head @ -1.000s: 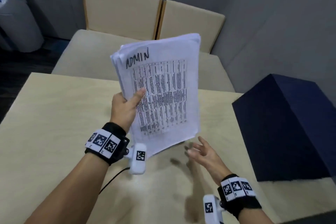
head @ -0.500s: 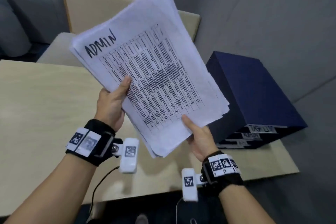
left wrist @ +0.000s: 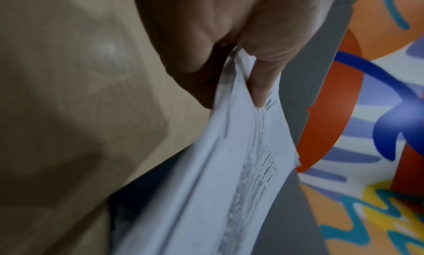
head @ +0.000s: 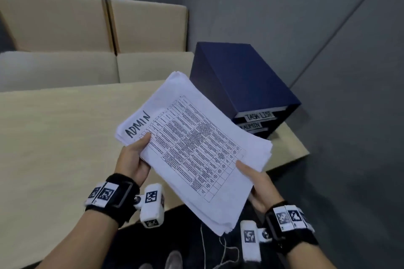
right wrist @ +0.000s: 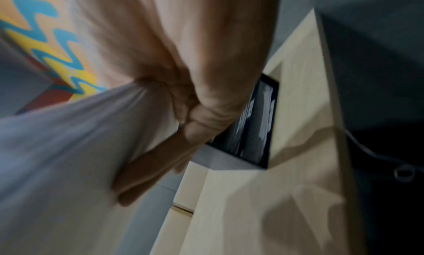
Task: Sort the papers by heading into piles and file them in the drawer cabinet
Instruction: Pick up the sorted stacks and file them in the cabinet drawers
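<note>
Above the counter (head: 65, 137), both hands hold a stack of papers headed "ADMIN" (head: 192, 150) in the air. The left hand (head: 133, 159) pinches its near corner, the right hand (head: 260, 185) its lower edge. Just beyond stands the navy drawer cabinet (head: 240, 81).

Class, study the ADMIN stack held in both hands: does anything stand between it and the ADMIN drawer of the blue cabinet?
Nothing visible lies between. The ADMIN stack, gripped by the left hand and right hand, hangs just before the blue cabinet. But the ADMIN drawer looks closed, so its own front blocks entry.
</note>
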A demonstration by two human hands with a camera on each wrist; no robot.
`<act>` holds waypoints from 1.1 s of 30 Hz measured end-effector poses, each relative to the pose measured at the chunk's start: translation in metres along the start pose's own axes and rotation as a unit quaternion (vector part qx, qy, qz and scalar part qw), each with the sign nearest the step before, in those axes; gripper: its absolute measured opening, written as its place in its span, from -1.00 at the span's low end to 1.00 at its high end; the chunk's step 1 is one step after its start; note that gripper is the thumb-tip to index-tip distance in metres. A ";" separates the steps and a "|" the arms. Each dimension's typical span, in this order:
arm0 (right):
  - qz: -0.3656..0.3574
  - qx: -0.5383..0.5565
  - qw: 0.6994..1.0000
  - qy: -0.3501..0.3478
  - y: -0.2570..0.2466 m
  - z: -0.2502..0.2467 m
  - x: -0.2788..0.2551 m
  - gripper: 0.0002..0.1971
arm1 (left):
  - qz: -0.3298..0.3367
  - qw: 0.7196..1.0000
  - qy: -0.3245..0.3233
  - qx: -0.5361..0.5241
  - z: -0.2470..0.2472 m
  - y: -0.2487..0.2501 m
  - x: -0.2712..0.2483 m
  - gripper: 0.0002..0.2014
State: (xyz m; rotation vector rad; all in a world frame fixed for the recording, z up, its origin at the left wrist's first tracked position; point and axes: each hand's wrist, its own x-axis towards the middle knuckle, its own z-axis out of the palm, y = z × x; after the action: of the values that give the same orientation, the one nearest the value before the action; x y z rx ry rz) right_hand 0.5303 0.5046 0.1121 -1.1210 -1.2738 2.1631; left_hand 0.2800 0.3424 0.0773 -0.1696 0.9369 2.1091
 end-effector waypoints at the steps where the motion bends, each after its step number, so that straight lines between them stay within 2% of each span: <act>1: -0.005 -0.005 1.000 0.008 0.001 -0.009 -0.007 -0.52 | -0.006 1.000 0.001 0.005 0.002 -0.009 -0.002 -0.62; 3: -0.025 -0.033 0.999 0.014 -0.001 -0.027 -0.024 -0.58 | 0.001 0.997 0.034 0.064 0.000 -0.027 -0.009 -0.67; 5: -0.036 -0.058 0.997 0.021 -0.005 -0.047 -0.039 -0.67 | 0.015 0.980 0.086 0.178 -0.003 -0.047 -0.018 -0.74; 6: -0.040 -0.067 0.997 0.025 -0.010 -0.059 -0.044 -0.70 | 0.022 0.969 0.088 0.229 -0.003 -0.060 -0.024 -0.76; 9: -0.038 -0.065 0.996 0.050 -0.026 -0.106 -0.051 -0.73 | 0.014 0.947 0.029 0.320 0.016 -0.103 -0.046 -0.80; 11: -0.030 -0.068 0.995 0.059 -0.039 -0.148 -0.052 -0.71 | -0.002 0.950 0.009 0.313 0.039 -0.133 -0.058 -0.83; 14: -0.024 -0.058 0.994 0.085 -0.059 -0.199 -0.057 -0.72 | -0.016 0.965 -0.040 0.259 0.074 -0.173 -0.073 -0.74; 18: -0.007 -0.020 0.995 0.101 -0.080 -0.242 -0.058 -0.69 | -0.032 0.973 -0.064 0.221 0.109 -0.204 -0.090 -0.66; 21: -0.014 -0.014 0.994 0.111 -0.088 -0.252 -0.046 -0.69 | -0.015 0.974 -0.037 0.224 0.134 -0.210 -0.087 -0.74; 23: -0.029 -0.013 0.992 0.121 -0.090 -0.255 -0.036 -0.74 | 0.003 0.966 0.000 0.258 0.145 -0.212 -0.075 -0.81; 25: -0.041 -0.002 0.990 0.134 -0.087 -0.255 -0.024 -0.69 | 0.006 0.959 0.011 0.283 0.151 -0.213 -0.060 -0.85; 30: -0.085 0.074 0.979 0.171 -0.071 -0.247 0.004 -0.61 | -0.036 0.955 0.014 0.293 0.158 -0.212 -0.043 -0.57; 33: -0.116 0.081 0.969 0.203 -0.062 -0.227 0.012 -0.67 | -0.064 0.942 -0.024 0.330 0.155 -0.217 -0.039 -0.45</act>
State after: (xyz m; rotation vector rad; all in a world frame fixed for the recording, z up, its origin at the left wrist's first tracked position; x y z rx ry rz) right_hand 0.6997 0.6681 0.0990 -1.2009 -0.9713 1.7209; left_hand 0.4920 0.5097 0.0819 0.1620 1.5007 1.5724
